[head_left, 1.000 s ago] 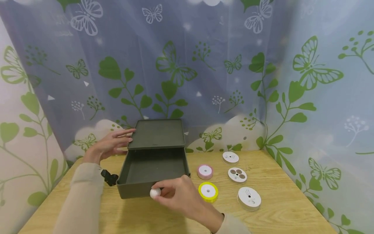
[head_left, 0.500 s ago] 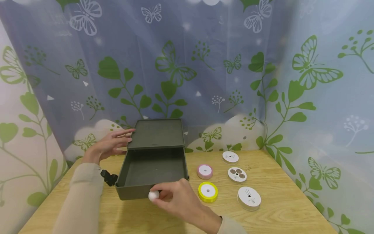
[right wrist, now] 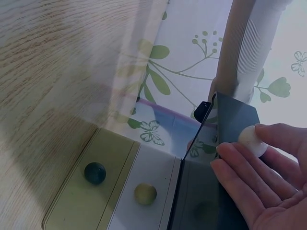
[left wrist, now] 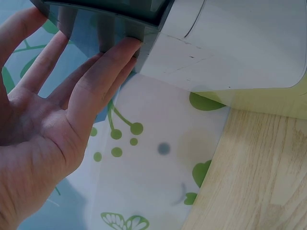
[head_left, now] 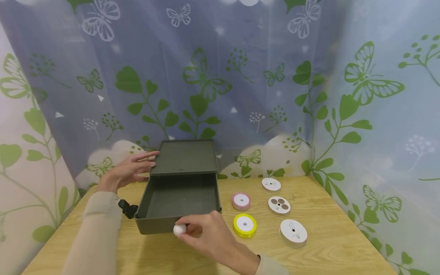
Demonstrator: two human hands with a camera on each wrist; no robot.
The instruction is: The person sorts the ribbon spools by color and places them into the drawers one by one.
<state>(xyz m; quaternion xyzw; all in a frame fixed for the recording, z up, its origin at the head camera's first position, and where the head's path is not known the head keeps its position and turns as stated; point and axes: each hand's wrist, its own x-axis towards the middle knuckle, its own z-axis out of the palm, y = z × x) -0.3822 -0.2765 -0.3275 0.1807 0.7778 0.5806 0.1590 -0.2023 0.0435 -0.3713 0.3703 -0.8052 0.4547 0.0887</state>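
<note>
A dark grey drawer (head_left: 151,225) sticks far out of its cabinet, below the dark top (head_left: 185,156); its visible inside holds nothing. My right hand (head_left: 213,235) pinches the drawer's round white knob (head_left: 179,229) between thumb and index finger. In the right wrist view, its other fingers lie against the dark drawer front (right wrist: 230,120). My left hand (head_left: 125,173) touches the cabinet's left side with the tips of fairly straight fingers. Beneath the dark drawer, the right wrist view has a white drawer with a yellow knob (right wrist: 145,194) and a yellow drawer with a dark green knob (right wrist: 95,173).
Several ribbon spools lie to the right on the wooden table (head_left: 326,248): a pink spool (head_left: 241,201), a yellow spool (head_left: 245,225) and white-faced ones such as the white spool (head_left: 293,232). A small black object (head_left: 128,209) shows beside my left forearm. A patterned curtain (head_left: 247,95) hangs behind.
The drawer and its white knob have come slightly toward me, with my right hand still pinching the knob. My left hand stays against the cabinet's side.
</note>
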